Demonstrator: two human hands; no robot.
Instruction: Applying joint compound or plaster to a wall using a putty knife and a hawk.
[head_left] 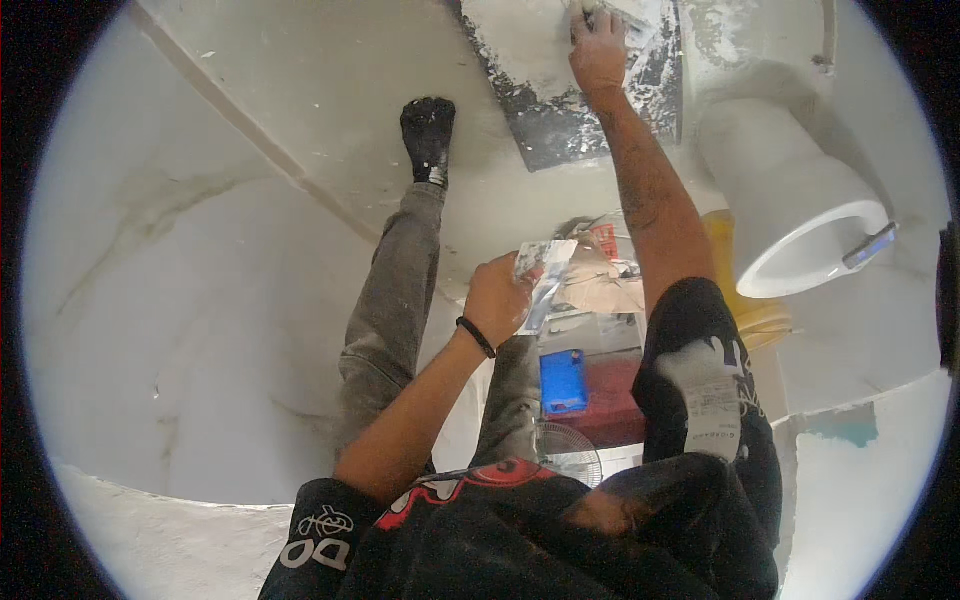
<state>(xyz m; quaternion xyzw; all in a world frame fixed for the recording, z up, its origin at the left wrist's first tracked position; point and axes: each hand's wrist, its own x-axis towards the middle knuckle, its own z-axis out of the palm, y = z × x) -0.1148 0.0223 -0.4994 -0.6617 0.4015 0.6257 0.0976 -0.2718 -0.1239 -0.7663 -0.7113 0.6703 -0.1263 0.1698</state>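
Observation:
My left hand (497, 298) is closed on a flat, pale scraper blade (547, 280) smeared with white material, held over a pile of bags and paper. My right hand (598, 50) reaches to the top, closed on a small tool (585, 15), apparently a putty knife, largely hidden by my fingers. It is over a dark board (540, 125) coated with patchy white paste.
A white toilet (790, 180) stands at the right, by a yellow bucket (752, 315). Below my hands are crumpled bags (605, 295), a blue case (563, 382) on a maroon surface and a fan grille (570, 455). My socked foot (427, 140) is beside the board.

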